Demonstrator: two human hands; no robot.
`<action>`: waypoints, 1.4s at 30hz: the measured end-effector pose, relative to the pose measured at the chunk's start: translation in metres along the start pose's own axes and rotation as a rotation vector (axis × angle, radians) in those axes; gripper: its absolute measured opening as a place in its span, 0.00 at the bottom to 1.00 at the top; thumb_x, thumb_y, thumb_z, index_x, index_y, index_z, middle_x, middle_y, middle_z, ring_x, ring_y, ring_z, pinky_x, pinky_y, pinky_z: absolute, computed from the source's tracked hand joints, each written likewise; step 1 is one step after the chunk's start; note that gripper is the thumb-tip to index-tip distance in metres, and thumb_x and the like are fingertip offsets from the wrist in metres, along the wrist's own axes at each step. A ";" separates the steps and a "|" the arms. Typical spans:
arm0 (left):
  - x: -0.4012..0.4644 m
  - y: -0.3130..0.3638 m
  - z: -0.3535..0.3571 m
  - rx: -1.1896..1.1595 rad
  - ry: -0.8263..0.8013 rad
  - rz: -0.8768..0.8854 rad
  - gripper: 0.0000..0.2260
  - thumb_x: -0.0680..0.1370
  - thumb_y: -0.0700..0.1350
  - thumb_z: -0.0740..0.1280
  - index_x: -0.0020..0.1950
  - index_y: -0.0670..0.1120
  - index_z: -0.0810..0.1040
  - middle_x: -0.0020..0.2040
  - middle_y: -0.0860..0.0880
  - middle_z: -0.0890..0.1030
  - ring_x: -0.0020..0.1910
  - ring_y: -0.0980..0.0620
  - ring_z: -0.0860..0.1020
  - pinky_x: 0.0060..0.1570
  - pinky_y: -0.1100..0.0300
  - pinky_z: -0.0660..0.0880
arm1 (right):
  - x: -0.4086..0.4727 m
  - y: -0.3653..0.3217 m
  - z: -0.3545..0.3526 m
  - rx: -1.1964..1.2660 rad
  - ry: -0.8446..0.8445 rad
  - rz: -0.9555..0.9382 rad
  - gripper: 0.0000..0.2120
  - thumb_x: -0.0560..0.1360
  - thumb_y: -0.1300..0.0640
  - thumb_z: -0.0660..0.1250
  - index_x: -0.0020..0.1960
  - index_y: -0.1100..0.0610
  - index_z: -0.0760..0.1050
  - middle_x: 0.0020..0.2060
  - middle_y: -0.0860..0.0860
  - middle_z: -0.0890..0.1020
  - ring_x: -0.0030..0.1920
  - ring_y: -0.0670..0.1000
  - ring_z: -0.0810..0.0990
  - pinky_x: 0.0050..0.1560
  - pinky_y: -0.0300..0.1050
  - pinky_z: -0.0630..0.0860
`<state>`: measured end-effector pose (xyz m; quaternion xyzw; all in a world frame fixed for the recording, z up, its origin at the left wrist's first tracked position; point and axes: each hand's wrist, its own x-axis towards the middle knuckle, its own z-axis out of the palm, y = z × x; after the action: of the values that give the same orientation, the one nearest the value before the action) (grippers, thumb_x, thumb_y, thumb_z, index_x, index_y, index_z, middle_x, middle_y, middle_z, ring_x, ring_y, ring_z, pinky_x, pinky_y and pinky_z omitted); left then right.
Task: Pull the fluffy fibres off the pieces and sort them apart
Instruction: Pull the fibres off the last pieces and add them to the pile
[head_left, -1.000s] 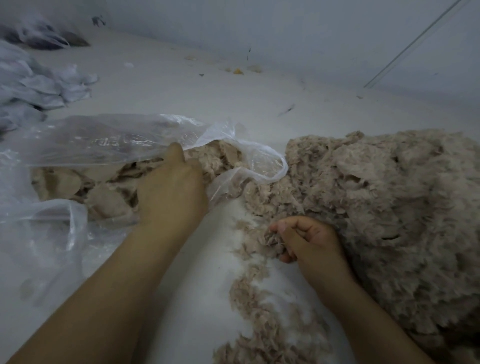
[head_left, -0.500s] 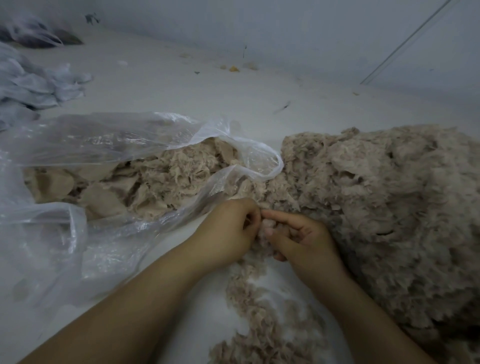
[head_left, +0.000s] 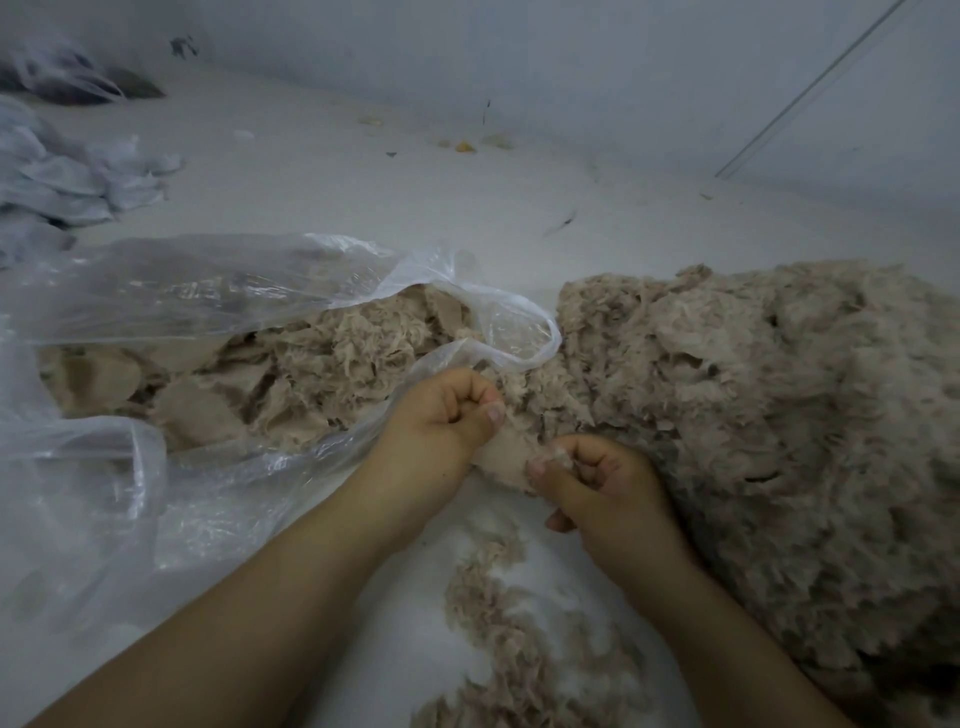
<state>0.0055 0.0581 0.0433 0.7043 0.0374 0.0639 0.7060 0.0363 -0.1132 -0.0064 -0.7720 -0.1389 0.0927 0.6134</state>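
Note:
A big heap of fluffy beige fibre (head_left: 769, 415) fills the right side of the pale surface. One small beige piece (head_left: 506, 460) is stretched between my two hands in the middle. My left hand (head_left: 444, 423) pinches its upper left end with curled fingers. My right hand (head_left: 602, 486) pinches its lower right end, with a wisp of pale fluff at the fingertips. A clear plastic bag (head_left: 171, 291) lies open at the left and holds beige pieces and fluff (head_left: 311, 364). A trail of loose fibre (head_left: 498, 613) runs down between my forearms.
Crumpled grey-white bags (head_left: 62, 176) lie at the far left, and a dark bundle (head_left: 67, 83) sits in the back left corner. A pale wall (head_left: 571, 67) closes the back, with small scraps (head_left: 465, 147) at its foot. More clear plastic (head_left: 78, 499) spreads at the lower left.
My left hand left the bag's mouth and came right to meet my right hand. Both now pinch one piece and have drawn a little apart, stretching it.

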 end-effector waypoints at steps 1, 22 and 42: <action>0.000 0.001 0.000 -0.016 0.008 0.004 0.13 0.80 0.37 0.63 0.37 0.47 0.74 0.35 0.43 0.70 0.34 0.46 0.64 0.26 0.62 0.61 | 0.000 0.000 0.000 -0.004 0.003 0.007 0.13 0.66 0.38 0.68 0.45 0.43 0.82 0.33 0.47 0.83 0.32 0.44 0.82 0.35 0.43 0.78; 0.000 0.004 -0.008 -0.471 -0.008 0.109 0.07 0.77 0.41 0.66 0.38 0.45 0.75 0.29 0.44 0.70 0.22 0.54 0.62 0.22 0.64 0.61 | 0.000 0.007 -0.002 -0.208 0.056 0.057 0.09 0.60 0.45 0.65 0.33 0.50 0.69 0.23 0.45 0.71 0.27 0.51 0.71 0.33 0.68 0.77; -0.004 -0.002 0.004 -0.143 -0.023 0.090 0.12 0.78 0.36 0.65 0.36 0.46 0.78 0.27 0.47 0.75 0.22 0.57 0.68 0.23 0.67 0.66 | -0.004 -0.006 0.001 -0.133 -0.029 -0.049 0.17 0.71 0.35 0.64 0.39 0.47 0.80 0.31 0.48 0.81 0.32 0.48 0.82 0.35 0.62 0.81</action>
<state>0.0021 0.0535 0.0410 0.6537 -0.0071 0.0902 0.7513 0.0315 -0.1128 -0.0006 -0.8061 -0.1722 0.0793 0.5606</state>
